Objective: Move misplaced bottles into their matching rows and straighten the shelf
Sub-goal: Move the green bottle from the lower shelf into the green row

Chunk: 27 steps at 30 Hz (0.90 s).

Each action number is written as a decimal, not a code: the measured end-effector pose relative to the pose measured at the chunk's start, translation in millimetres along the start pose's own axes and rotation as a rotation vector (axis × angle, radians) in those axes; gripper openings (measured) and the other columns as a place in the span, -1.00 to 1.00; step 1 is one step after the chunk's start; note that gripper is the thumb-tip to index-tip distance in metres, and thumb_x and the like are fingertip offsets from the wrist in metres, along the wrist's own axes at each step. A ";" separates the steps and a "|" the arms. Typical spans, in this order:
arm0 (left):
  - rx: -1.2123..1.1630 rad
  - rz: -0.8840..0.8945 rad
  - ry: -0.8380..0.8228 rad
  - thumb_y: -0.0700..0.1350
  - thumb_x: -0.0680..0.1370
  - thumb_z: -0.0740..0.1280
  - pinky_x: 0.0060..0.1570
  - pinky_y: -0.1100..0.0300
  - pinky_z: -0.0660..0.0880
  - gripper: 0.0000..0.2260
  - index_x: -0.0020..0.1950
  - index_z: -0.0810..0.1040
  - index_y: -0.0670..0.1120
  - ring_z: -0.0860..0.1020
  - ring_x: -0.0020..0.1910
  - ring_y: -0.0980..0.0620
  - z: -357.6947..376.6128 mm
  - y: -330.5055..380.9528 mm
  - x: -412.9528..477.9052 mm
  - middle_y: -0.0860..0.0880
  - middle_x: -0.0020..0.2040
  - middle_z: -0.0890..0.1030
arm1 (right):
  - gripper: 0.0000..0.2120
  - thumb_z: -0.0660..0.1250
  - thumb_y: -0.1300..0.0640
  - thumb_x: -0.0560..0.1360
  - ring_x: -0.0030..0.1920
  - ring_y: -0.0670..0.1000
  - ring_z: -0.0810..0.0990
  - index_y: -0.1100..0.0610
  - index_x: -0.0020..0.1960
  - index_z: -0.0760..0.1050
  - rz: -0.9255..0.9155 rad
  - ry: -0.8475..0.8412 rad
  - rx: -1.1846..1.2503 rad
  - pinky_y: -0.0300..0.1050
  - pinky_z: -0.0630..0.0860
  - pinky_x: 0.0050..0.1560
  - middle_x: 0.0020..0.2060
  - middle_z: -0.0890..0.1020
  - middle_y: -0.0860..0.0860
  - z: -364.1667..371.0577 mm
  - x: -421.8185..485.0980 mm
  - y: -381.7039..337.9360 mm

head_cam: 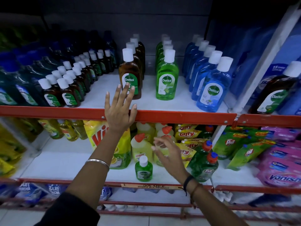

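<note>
Right now your left hand (119, 110) is spread flat and empty before the front brown Dettol bottle (129, 74) on the upper shelf (179, 115). Your right hand (167, 152), fingers loose, grips nothing above the small green Dettol bottle (143, 169) standing on the lower shelf (65, 167).

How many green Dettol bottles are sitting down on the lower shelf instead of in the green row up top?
1: a small green Dettol bottle stands alone at the lower shelf's front edge, before the Harpic bottles, between both hands. Others may be hidden behind the pouches.
</note>
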<state>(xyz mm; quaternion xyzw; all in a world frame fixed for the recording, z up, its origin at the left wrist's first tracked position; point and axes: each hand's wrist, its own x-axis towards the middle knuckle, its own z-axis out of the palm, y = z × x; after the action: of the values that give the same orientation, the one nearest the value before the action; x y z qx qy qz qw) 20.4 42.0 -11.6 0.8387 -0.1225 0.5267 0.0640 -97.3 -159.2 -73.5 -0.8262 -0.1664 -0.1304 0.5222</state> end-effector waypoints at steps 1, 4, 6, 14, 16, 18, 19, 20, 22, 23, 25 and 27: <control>0.004 0.001 0.008 0.10 0.69 -0.03 0.51 -0.11 0.05 -0.54 0.54 0.29 -0.02 0.34 0.50 -0.09 0.6 0.2 -0.3 -0.08 0.49 0.43 | -0.66 0.32 -0.10 0.49 0.05 -0.22 0.50 0.01 0.21 0.47 0.045 -0.097 -0.016 -0.25 0.47 0.06 0.01 0.53 -0.13 11.5 -5.2 12.9; 0.002 0.003 0.029 0.10 0.69 -0.03 0.51 -0.12 0.07 -0.54 0.55 0.27 -0.01 0.35 0.50 -0.09 2.0 0.2 -0.7 -0.07 0.48 0.43 | -0.52 0.40 -0.12 0.44 0.15 -0.19 0.46 0.02 0.28 0.41 0.177 -0.320 -0.001 -0.26 0.42 0.15 0.13 0.50 -0.08 36.1 -15.3 38.3; -0.004 0.007 0.033 0.09 0.68 -0.02 0.51 -0.12 0.08 -0.54 0.55 0.28 -0.01 0.34 0.50 -0.09 2.5 -0.3 -1.0 -0.07 0.48 0.43 | -0.58 0.43 -0.07 0.43 0.14 -0.10 0.49 0.00 0.23 0.44 0.208 -0.370 0.016 -0.24 0.43 0.14 0.12 0.53 -0.05 46.6 -17.4 45.4; -0.008 0.016 0.031 0.09 0.69 -0.01 0.51 -0.09 0.06 -0.55 0.53 0.30 -0.03 0.34 0.50 -0.09 2.3 0.0 -1.8 -0.07 0.48 0.44 | -0.73 0.50 0.09 0.38 -0.07 -0.24 0.57 -0.03 0.06 0.57 0.260 -0.282 0.135 -0.31 0.49 0.02 -0.07 0.65 -0.10 44.0 -7.0 48.5; -0.011 0.017 0.024 0.09 0.69 -0.02 0.50 -0.11 0.08 -0.54 0.53 0.30 -0.03 0.34 0.49 -0.10 1.3 0.1 -1.3 -0.07 0.47 0.44 | -0.76 0.51 0.10 0.37 -0.06 -0.13 0.60 -0.01 0.02 0.59 0.238 -0.225 0.167 -0.23 0.51 0.02 -0.10 0.66 -0.05 35.9 -3.4 41.7; -0.012 0.017 0.013 0.09 0.69 -0.03 0.50 -0.11 0.08 -0.54 0.53 0.31 -0.03 0.35 0.49 -0.10 0.3 -0.4 -0.7 -0.07 0.47 0.44 | -0.77 0.52 0.11 0.36 -0.08 -0.09 0.62 -0.05 -0.01 0.60 0.205 -0.168 0.202 -0.23 0.53 -0.01 -0.11 0.68 -0.02 25.2 3.0 29.2; -0.014 0.017 0.008 0.09 0.69 -0.03 0.50 -0.11 0.08 -0.54 0.53 0.31 -0.03 0.34 0.49 -0.10 -0.2 -0.1 -0.6 -0.07 0.47 0.44 | -0.77 0.52 0.12 0.36 -0.10 -0.12 0.62 -0.08 -0.03 0.60 0.185 -0.143 0.208 -0.27 0.53 -0.04 -0.12 0.68 -0.04 18.7 7.9 21.5; -0.017 0.016 0.006 0.09 0.69 -0.03 0.50 -0.11 0.07 -0.55 0.53 0.31 -0.03 0.34 0.49 -0.10 -0.7 0.4 -0.5 -0.07 0.47 0.44 | -0.76 0.52 0.12 0.35 -0.12 -0.16 0.61 -0.11 -0.04 0.59 0.162 -0.122 0.207 -0.31 0.52 -0.06 -0.13 0.68 -0.08 11.8 13.0 12.4; -0.023 0.013 0.004 0.08 0.69 -0.01 0.51 -0.11 0.08 -0.55 0.53 0.31 -0.03 0.34 0.49 -0.10 -1.3 1.3 -0.5 -0.07 0.47 0.44 | -0.75 0.54 0.07 0.33 -0.15 -0.21 0.60 -0.12 -0.04 0.60 0.116 -0.073 0.218 -0.34 0.50 -0.09 -0.17 0.68 -0.16 -3.2 23.7 -7.0; -0.025 0.012 0.002 0.08 0.68 0.00 0.50 -0.12 0.08 -0.55 0.53 0.31 -0.03 0.35 0.49 -0.10 -1.5 1.3 -0.7 -0.07 0.48 0.44 | -0.76 0.53 0.03 0.32 -0.15 -0.19 0.61 -0.12 -0.03 0.61 0.089 -0.047 0.235 -0.32 0.51 -0.10 -0.19 0.68 -0.18 -11.0 28.9 -17.3; -0.027 0.008 -0.006 0.06 0.67 0.04 0.49 -0.13 0.10 -0.55 0.53 0.31 -0.04 0.35 0.49 -0.10 -2.0 1.2 -0.9 -0.07 0.48 0.44 | -0.75 0.50 -0.04 0.31 -0.14 -0.14 0.61 -0.12 -0.02 0.61 0.016 0.000 0.257 -0.24 0.53 -0.10 -0.18 0.66 -0.21 -26.3 39.5 -38.8; -0.032 0.007 -0.017 0.05 0.66 0.06 0.48 -0.14 0.12 -0.55 0.53 0.31 -0.04 0.35 0.49 -0.11 -3.2 1.4 -0.6 -0.07 0.48 0.44 | -0.77 0.47 -0.04 0.32 -0.14 -0.10 0.61 -0.12 -0.02 0.60 -0.063 0.051 0.267 -0.17 0.56 -0.11 -0.18 0.66 -0.20 -41.0 51.0 -60.3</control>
<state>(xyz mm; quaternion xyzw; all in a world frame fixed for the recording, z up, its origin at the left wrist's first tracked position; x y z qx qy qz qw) 17.0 41.5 -10.8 0.8417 -0.1343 0.5176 0.0744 -77.3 -165.1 13.0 -0.7402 -0.1950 -0.1444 0.6271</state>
